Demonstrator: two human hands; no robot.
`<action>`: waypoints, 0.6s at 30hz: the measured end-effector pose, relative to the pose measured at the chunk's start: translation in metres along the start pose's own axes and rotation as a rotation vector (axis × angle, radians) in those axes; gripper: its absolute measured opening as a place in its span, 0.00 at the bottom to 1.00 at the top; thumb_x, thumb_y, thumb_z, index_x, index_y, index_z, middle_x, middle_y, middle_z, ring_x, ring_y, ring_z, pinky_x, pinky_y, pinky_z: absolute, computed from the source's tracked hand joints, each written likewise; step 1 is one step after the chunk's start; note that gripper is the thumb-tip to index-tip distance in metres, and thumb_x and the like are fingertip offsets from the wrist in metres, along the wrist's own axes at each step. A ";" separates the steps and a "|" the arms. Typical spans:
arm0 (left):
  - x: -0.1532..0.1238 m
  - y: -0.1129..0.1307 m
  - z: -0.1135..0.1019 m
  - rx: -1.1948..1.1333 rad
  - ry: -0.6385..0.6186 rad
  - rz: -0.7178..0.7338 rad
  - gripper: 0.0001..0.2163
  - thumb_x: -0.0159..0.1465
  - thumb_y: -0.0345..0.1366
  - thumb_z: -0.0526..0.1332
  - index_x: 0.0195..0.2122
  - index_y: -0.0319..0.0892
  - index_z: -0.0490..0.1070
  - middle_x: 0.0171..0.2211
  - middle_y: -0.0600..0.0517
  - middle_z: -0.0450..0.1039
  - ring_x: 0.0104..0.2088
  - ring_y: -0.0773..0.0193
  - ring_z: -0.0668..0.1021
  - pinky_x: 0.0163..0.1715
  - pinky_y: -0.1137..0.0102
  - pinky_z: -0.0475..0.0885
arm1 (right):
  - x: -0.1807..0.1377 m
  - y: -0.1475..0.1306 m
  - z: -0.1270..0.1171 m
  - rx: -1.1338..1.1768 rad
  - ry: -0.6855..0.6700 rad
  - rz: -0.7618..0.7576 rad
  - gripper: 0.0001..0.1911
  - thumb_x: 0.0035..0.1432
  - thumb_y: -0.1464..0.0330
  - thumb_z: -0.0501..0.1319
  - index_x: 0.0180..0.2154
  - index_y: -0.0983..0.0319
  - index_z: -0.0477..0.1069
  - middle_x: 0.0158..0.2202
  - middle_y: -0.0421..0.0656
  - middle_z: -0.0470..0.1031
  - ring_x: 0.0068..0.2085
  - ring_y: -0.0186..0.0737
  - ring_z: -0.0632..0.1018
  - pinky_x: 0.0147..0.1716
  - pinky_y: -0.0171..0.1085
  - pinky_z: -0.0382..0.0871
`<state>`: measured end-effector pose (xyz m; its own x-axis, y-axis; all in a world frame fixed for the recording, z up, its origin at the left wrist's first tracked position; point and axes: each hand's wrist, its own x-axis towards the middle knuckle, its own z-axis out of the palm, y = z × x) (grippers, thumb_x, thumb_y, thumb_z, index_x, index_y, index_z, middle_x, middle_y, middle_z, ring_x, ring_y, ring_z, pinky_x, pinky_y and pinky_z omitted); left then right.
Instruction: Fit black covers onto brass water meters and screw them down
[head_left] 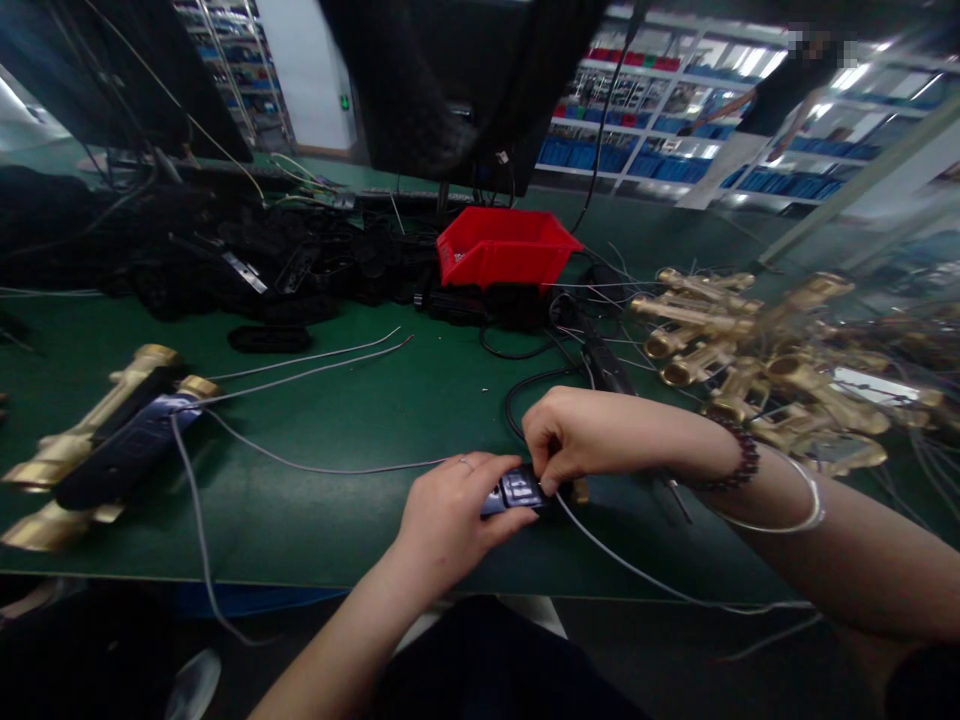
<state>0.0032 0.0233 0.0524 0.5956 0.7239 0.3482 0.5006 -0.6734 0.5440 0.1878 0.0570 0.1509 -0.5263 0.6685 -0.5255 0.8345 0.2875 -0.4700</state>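
My left hand [457, 510] is closed round a small black meter unit [521, 488] with a shiny grey face, holding it down at the table's front. The fingers and thumb of my right hand [559, 440] are pinched together at the unit's right end. What they pinch is hidden. A grey cable [637, 568] runs from beside those fingertips off to the right, over the table edge. Another grey cable [330, 470] reaches from the left to my left hand. A bit of brass [580, 491] shows just right of my right fingertips.
Brass meter bodies [97, 440] with a black unit lie at the left, trailing cables. Many brass fittings [750, 340] are heaped at the right. A red bin [510, 248] stands behind, beside black parts [300, 260]. A person [772, 110] stands near the shelves.
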 end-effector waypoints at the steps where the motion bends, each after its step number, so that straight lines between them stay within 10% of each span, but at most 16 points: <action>1: 0.000 0.000 0.000 -0.001 0.000 -0.002 0.17 0.57 0.43 0.65 0.46 0.45 0.71 0.40 0.51 0.77 0.39 0.60 0.78 0.39 0.68 0.74 | 0.001 0.003 -0.002 0.003 0.007 -0.015 0.00 0.46 0.73 0.67 0.25 0.64 0.77 0.23 0.38 0.75 0.24 0.31 0.73 0.22 0.27 0.61; 8: -0.001 0.000 0.000 0.005 0.024 0.004 0.18 0.57 0.42 0.65 0.47 0.44 0.71 0.40 0.50 0.77 0.39 0.60 0.78 0.40 0.67 0.75 | 0.044 0.041 -0.010 -0.096 0.525 0.113 0.06 0.55 0.72 0.61 0.34 0.63 0.77 0.34 0.43 0.78 0.35 0.38 0.77 0.35 0.31 0.66; 18: 0.002 0.002 -0.001 -0.020 0.053 0.012 0.18 0.54 0.41 0.68 0.45 0.42 0.72 0.39 0.50 0.78 0.38 0.59 0.79 0.38 0.67 0.75 | 0.097 0.058 0.003 -0.093 0.498 0.121 0.01 0.56 0.74 0.62 0.32 0.67 0.73 0.31 0.45 0.75 0.33 0.37 0.74 0.31 0.31 0.62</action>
<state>0.0050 0.0234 0.0546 0.5668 0.7230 0.3948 0.4807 -0.6795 0.5542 0.1848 0.1364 0.0704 -0.3024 0.9395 -0.1608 0.9075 0.2322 -0.3502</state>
